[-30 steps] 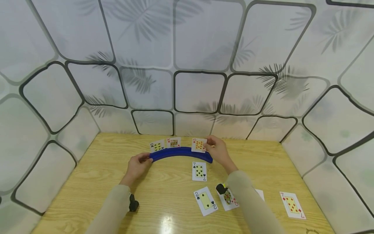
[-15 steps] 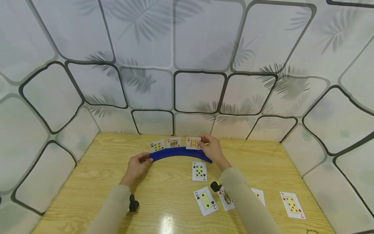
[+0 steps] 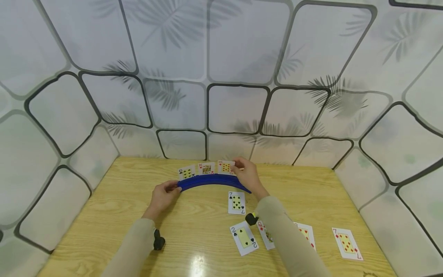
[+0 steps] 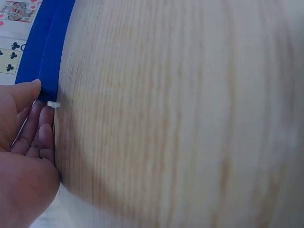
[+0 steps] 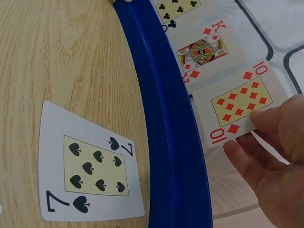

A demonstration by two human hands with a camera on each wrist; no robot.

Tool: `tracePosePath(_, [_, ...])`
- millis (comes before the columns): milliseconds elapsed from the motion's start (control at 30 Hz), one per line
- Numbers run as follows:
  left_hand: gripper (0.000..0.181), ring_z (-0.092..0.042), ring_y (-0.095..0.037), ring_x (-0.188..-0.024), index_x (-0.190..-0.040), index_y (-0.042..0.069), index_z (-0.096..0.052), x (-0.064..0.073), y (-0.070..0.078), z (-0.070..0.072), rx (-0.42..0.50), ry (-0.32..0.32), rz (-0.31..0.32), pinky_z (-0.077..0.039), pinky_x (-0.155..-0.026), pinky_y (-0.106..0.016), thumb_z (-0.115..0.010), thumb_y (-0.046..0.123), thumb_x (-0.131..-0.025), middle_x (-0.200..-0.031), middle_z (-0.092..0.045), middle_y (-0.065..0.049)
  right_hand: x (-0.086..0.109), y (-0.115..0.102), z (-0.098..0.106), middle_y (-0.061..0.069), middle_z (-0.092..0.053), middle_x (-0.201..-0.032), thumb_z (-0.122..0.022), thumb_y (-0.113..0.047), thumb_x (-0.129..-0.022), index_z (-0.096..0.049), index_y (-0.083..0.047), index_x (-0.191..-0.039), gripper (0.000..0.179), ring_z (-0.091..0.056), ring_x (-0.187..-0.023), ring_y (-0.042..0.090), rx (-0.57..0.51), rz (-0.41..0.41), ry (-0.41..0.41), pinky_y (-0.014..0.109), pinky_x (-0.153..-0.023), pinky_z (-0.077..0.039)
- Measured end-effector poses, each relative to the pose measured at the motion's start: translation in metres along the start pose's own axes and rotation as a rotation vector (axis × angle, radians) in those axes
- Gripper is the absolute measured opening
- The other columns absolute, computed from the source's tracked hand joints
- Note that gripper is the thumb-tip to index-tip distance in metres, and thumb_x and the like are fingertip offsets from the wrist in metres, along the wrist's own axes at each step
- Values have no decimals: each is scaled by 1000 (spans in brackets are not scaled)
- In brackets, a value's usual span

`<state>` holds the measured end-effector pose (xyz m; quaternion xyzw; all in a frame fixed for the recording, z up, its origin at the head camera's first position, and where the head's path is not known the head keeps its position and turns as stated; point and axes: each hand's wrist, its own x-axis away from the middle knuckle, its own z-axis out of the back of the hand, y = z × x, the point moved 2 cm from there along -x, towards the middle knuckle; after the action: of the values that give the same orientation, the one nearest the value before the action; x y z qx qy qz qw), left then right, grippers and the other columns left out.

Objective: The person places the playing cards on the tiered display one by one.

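A curved blue card holder (image 3: 211, 179) stands on the wooden table near the back wall. At its left end my left hand (image 3: 164, 195) pinches it, thumb on the front and fingers behind, as the left wrist view (image 4: 28, 142) also shows. My right hand (image 3: 248, 176) pinches the right edge of the ten of diamonds (image 5: 241, 103), thumb on its face, at the holder's upper edge. Left of that card the king of diamonds (image 5: 203, 52) and the six of clubs (image 3: 187, 172) stand upright in the holder.
Face up in front of the holder lies the seven of spades (image 5: 95, 166). Nearer are the two of spades (image 3: 243, 238), a queen of diamonds (image 3: 265, 234) partly under the right sleeve, another red card (image 3: 306, 233) and the seven of diamonds (image 3: 347, 243). Patterned walls (image 3: 235, 107) enclose the table.
My right hand has moved left along the holder with the ten of diamonds, bringing it beside the king. My left hand has stayed at the holder's left end.
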<state>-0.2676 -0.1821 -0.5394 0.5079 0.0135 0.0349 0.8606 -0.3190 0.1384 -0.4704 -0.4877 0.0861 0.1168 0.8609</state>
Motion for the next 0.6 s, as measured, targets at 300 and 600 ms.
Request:
tracePosePath(300, [36,-68,-33,-110,-134,-5,-68,3,4,2,5,0,-10,-56,-92,-36,-68,10,-102,-121,-73,-24,0,0,-3,14,-75,-106,-69,-6,-101,-72,-5,-121,20,-71,-103,32,20,13,-12,46,-87,-61])
tracePosePath(600, [36,-69,-33,-110,-135,-4,-68,1,2,2,8,-6,-6,-56,-89,-31,-68,12,-102,-121,-73,-22,-1,3,-6,14,-75,-105,-70,-5,-100,-73,-5,-119,19,-71,-102,32,54,27,5,49,-91,-59])
